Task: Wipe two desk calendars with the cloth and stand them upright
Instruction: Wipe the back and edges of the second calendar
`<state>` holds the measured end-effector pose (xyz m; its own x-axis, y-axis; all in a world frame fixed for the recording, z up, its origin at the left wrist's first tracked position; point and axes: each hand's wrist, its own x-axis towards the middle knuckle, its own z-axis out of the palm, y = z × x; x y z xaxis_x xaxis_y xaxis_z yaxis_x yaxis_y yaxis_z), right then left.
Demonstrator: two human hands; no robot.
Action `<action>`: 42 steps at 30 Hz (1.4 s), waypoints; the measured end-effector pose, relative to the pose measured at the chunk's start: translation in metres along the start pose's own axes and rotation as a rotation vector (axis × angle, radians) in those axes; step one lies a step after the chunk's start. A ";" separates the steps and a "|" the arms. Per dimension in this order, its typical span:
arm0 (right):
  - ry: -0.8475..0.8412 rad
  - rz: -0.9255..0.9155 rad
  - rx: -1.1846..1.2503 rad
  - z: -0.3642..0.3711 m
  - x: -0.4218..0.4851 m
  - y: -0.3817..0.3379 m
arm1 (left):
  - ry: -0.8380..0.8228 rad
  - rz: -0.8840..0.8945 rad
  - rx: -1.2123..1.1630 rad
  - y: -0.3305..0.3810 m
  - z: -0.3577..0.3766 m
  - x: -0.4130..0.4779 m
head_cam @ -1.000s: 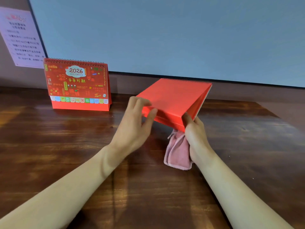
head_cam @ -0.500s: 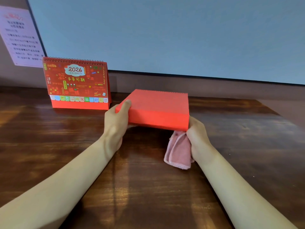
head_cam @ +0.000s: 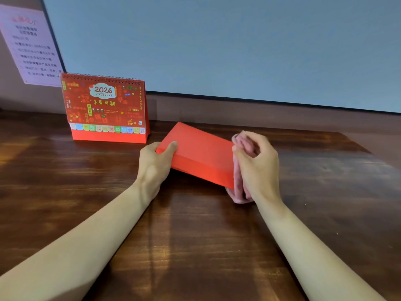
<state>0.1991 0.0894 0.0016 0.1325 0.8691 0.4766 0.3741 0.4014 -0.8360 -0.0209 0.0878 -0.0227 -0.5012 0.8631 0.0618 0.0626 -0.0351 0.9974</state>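
Plain red calendar sits mid-table, blank red side up, tilted with its far edge raised and turned at an angle; cannot tell if its near edge touches the wood. Left hand grips its left corner, thumb on top face, fingers wrapped under the edge, closed on it. Right hand is at the calendar's right edge, fingers curled tight around a bunched pink cloth, pressing the cloth against that right side; cloth shows above the knuckles and hangs below the palm down near the table. Cloth touches calendar edge; whether the right hand's fingers touch the calendar themselves, cannot tell, slightly blurred. Second calendar stands upright at back left, well apart from the hands, printed red cover facing camera with "2026 CALENDAR", spiral binding along the top, coloured tabs in a row along the bottom. It stands just beside the back wall ledge. Dark wooden table glossy, with light reflections. Behind it a large pale blue-grey panel with dark frame. Paper notice with printed text on wall at far left, text too blurred to read. Both forearms bare, reaching in from bottom corners.
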 end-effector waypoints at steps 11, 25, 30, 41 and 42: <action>-0.684 -0.400 -0.482 0.040 -0.006 0.008 | -0.086 0.123 -0.123 -0.002 -0.001 -0.005; -0.497 -0.358 -0.485 0.068 0.028 -0.005 | -0.071 -0.057 -0.331 -0.008 0.002 0.004; -0.474 -0.267 -0.304 0.063 0.017 -0.042 | 0.015 -0.064 -0.282 -0.013 0.003 0.008; -0.420 -0.147 -0.356 0.073 0.024 -0.010 | 0.031 -0.120 -0.261 -0.007 0.004 0.006; -0.519 -0.181 -0.475 0.077 0.016 0.000 | 0.033 -0.128 -0.266 -0.007 0.004 0.006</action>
<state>0.1309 0.1255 -0.0120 -0.3778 0.8734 0.3074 0.7228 0.4857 -0.4916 -0.0210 0.0955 -0.0294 -0.5184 0.8524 -0.0682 -0.2294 -0.0617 0.9714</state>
